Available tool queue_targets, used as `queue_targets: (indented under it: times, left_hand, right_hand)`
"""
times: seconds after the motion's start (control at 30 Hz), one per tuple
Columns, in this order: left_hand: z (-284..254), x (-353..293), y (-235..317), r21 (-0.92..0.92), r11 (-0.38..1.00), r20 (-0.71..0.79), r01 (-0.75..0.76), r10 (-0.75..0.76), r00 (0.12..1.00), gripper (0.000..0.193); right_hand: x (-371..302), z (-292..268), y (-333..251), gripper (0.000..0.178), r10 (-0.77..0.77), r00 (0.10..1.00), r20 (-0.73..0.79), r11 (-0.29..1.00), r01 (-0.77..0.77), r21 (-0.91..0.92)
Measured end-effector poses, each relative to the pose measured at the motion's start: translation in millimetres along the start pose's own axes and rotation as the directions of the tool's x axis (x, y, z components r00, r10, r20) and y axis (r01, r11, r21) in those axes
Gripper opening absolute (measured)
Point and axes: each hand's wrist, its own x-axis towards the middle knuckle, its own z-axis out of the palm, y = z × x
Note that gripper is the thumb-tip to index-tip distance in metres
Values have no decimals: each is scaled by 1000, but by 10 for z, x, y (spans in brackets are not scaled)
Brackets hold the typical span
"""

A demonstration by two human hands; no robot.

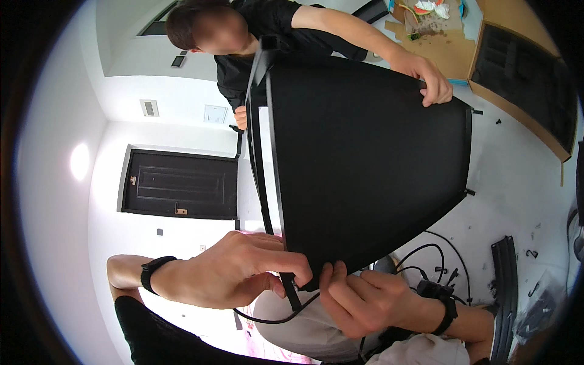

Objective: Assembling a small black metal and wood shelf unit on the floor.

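Observation:
A large black panel (371,164) fills the middle, joined along its left edge to a thin black frame (260,164). My left hand (228,271), wearing a black wristband, is closed with its thumb and forefinger around the frame by the panel's lower left corner. My right hand (365,301) presses bent fingers against the panel's lower edge, close beside the left hand; its fingertips are partly hidden. A co-worker's hand (429,79) grips the panel's upper right edge, and that person's other hand (241,117) is at the frame's far side. Short black pegs (477,112) stick out from the panel's right edge.
An open cardboard box (523,118) with black contents lies at the upper right. Long black bars (504,292), a clear plastic bag (538,310), small hooks (531,253) and black cables (438,246) are on the white floor at right. A dark door (179,184) is at left.

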Motion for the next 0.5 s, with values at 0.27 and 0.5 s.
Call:
queue_targets:
  times: [0.27, 0.5]
  left_hand:
    - [-332, 60, 105, -171, 957, -338, -234, 166, 926, 45]
    - [-731, 207, 146, -214, 931, -510, -296, 152, 847, 87]
  right_hand:
    - [385, -99, 298, 32, 170, 944, -281, 981, -136, 136]
    - [683, -217, 539, 11, 99, 961, -259, 993, -78, 91]
